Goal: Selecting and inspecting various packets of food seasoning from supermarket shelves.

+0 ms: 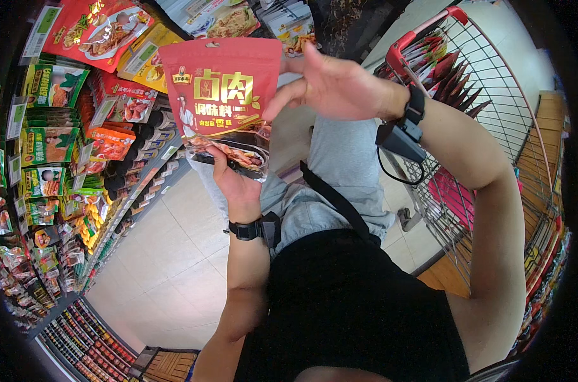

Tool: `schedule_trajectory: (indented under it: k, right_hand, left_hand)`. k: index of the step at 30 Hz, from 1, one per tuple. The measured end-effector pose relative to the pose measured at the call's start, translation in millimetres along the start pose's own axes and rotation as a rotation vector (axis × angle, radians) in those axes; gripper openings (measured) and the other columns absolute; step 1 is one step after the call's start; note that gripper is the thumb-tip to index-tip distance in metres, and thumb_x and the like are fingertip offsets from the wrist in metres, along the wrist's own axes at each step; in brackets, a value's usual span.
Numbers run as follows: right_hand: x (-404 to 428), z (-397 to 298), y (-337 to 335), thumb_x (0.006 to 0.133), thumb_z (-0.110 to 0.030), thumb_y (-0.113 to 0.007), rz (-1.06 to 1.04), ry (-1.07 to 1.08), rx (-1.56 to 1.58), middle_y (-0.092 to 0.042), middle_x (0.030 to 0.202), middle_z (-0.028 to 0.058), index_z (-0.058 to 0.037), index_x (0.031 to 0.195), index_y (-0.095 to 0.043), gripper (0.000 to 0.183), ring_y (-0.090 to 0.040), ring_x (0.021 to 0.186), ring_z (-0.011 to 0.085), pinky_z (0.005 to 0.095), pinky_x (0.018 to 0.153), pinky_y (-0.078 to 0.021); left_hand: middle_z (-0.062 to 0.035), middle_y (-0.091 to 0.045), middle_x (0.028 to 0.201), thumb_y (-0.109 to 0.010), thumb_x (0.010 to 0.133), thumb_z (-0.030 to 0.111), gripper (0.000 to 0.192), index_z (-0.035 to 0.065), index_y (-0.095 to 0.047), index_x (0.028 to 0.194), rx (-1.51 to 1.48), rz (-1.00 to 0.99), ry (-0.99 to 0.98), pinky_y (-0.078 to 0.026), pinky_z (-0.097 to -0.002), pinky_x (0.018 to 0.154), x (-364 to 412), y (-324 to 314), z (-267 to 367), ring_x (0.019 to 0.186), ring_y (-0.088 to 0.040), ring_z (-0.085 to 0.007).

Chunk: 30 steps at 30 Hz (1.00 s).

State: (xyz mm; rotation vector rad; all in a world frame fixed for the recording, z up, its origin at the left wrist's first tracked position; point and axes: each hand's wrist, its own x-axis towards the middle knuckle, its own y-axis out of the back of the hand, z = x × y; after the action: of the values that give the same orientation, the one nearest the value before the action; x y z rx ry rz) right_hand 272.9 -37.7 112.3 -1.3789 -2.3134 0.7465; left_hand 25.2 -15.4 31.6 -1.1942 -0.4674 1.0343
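Observation:
A red seasoning pouch (222, 95) with printed writing and a picture of meat is held upright by my left hand (236, 184). The thumb lies over its lower front, and the other fingers are hidden behind it. My right hand (336, 86) is raised at the pouch's right edge with its fingers apart. Its fingertips are close to that edge; whether they touch it I cannot tell. Both wrists wear black straps with small devices.
Hanging seasoning packets (50, 143) and bottles fill the shelves at the left. At the right stands a wire shopping cart (499, 62) with a red handle, holding several red packets (453, 81). Pale floor tiles (174, 267) lie between shelf and body.

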Motion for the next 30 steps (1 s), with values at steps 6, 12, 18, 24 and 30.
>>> schedule_trajectory:
  k: [6,12,18,24,30]
  right_hand:
    - [1.8,8.1,-11.9,0.094,-0.06,-0.014,-0.02,-0.076,-0.003,-0.061,0.117,0.0163,-0.0039,0.141,-0.023,0.073,-0.043,0.119,0.0173,0.0316,0.097,-0.0258]
    - [1.4,0.7,-1.0,0.095,-0.059,-0.013,-0.049,0.004,-0.019,-0.061,0.116,0.0157,-0.0034,0.14,-0.024,0.072,-0.046,0.118,0.0195,0.0343,0.103,-0.0227]
    - [1.1,-5.5,9.3,0.095,-0.059,-0.015,0.044,0.067,-0.042,-0.062,0.116,0.0145,-0.0048,0.141,-0.027,0.072,-0.045,0.117,0.0161,0.0326,0.098,-0.0258]
    - [3.2,8.3,-8.7,0.095,-0.057,-0.012,-0.029,-0.037,0.019,-0.062,0.116,0.0137,-0.0078,0.137,-0.03,0.067,-0.044,0.114,0.0147,0.0313,0.096,-0.0262]
    - [1.1,9.3,-18.0,0.096,-0.057,-0.011,0.031,-0.056,-0.002,-0.063,0.113,0.0143,-0.0071,0.139,-0.027,0.068,-0.046,0.116,0.0165,0.0327,0.099,-0.0259]
  left_hand:
    - [-0.0152,-0.046,0.133,-0.05,0.092,0.04,0.056,0.0051,-0.039,0.134,-0.079,-0.069,0.046,-0.039,-0.0437,0.102,-1.6,-5.4,-0.8,0.12,-0.046,-0.0313]
    - [-0.0138,-0.046,0.134,-0.048,0.093,0.039,0.055,0.0065,-0.038,0.135,-0.019,-0.132,0.035,-0.036,-0.0445,0.104,-2.2,-3.7,0.5,0.122,-0.045,-0.0306]
    - [-0.0107,-0.044,0.137,-0.045,0.094,0.04,0.053,0.0072,-0.038,0.135,-0.028,-0.121,0.047,-0.035,-0.0445,0.104,-2.6,-4.0,0.9,0.123,-0.044,-0.0288]
    - [-0.0128,-0.043,0.137,-0.044,0.093,0.045,0.059,0.008,-0.033,0.138,0.138,0.026,-0.027,-0.036,-0.0493,0.102,-3.2,-11.5,-5.1,0.122,-0.045,-0.0323]
    - [-0.0107,-0.046,0.135,-0.045,0.095,0.039,0.053,0.0071,-0.038,0.135,-0.082,-0.13,0.044,-0.037,-0.0439,0.102,-3.5,-12.8,-6.1,0.12,-0.046,-0.0275]
